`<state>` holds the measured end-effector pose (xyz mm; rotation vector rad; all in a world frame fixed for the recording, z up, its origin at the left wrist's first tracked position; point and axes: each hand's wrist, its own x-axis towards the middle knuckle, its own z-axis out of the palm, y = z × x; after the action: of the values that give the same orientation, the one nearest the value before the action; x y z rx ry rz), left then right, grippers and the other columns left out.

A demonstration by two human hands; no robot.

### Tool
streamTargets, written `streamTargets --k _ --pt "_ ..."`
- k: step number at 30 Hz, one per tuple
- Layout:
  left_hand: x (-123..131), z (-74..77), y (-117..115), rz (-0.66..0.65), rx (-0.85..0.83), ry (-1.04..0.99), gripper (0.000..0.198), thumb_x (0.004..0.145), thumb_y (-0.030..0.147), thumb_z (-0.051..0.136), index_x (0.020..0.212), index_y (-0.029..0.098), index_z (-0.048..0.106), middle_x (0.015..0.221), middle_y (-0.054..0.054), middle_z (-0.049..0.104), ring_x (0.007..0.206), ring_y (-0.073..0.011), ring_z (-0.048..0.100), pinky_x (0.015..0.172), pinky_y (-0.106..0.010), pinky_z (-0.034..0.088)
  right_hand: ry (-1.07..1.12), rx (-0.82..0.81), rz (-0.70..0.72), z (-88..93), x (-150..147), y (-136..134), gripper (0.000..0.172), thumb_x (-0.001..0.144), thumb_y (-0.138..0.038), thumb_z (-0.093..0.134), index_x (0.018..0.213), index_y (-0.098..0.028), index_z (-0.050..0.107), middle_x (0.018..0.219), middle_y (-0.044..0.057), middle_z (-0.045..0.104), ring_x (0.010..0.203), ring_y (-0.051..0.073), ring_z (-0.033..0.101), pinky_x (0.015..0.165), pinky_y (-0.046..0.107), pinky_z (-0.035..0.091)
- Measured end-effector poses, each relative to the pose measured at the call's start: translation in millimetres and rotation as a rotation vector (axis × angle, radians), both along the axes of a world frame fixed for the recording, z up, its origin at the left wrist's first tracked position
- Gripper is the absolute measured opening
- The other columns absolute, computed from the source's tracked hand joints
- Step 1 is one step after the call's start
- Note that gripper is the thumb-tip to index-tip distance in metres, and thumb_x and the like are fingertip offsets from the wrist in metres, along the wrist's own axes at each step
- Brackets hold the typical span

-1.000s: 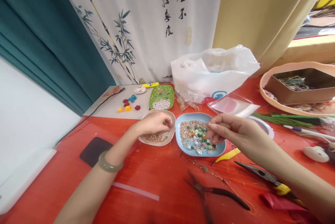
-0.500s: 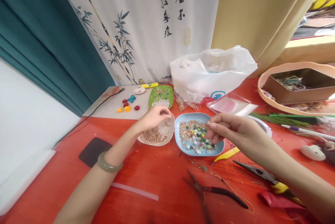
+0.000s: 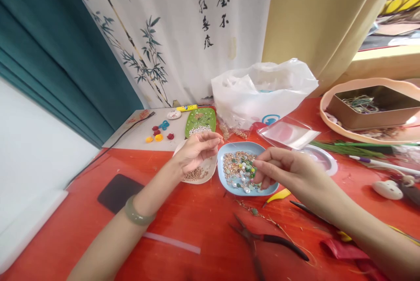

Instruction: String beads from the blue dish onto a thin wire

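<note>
My left hand, with a green bangle on its wrist, is raised over a pale bowl of small gold beads. Its thumb and fingertips are pinched together; whatever is between them is too small to make out. Over the right side of a blue tray, my right hand is also closed in a pinch on something I cannot name. Gold, green, white and yellow beads fill the tray. Below it lie a beaded strand and black-handled pliers.
Behind the bowl sits a green tray with white beads. A white plastic bag stands at the back. To the right are yellow tweezers, a peach tray with a brown box, and red cloth. A dark phone-like slab lies left.
My left hand has moved right, toward the gap between bowl and blue tray, uncovering less of the gold beads. My right hand has shifted slightly left and stays pinched.
</note>
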<state>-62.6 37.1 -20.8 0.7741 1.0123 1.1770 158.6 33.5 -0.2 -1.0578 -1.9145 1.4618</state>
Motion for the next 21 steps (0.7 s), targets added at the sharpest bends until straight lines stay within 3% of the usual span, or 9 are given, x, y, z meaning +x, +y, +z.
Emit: streamTargets --k 8,21 --pt "5.1 1.4 -1.8 0.015 -0.016 -0.092 0.007 0.065 0.006 0.070 0.069 0.012 0.068 0.066 0.000 0.065 0.054 -0.0041 0.058 0.052 -0.012 0.049 -0.042 -0.001 -0.001 -1.3 -0.6 -3.5 0.024 0.082 -0.039 0.050 0.071 -0.018 0.056 0.064 0.003 0.066 0.058 0.013 0.062 0.057 0.025 0.048" --pt "5.5 1.6 -2.1 0.079 -0.013 -0.100 0.013 0.059 0.003 0.072 0.066 0.014 0.070 0.066 0.002 0.067 0.056 -0.0050 0.061 0.051 -0.012 0.052 -0.056 -0.001 -0.025 -0.5 -1.3 -2.9 0.024 0.081 -0.039 0.051 0.069 -0.019 0.055 0.063 0.003 0.066 0.057 0.013 0.062 0.055 0.025 0.048"
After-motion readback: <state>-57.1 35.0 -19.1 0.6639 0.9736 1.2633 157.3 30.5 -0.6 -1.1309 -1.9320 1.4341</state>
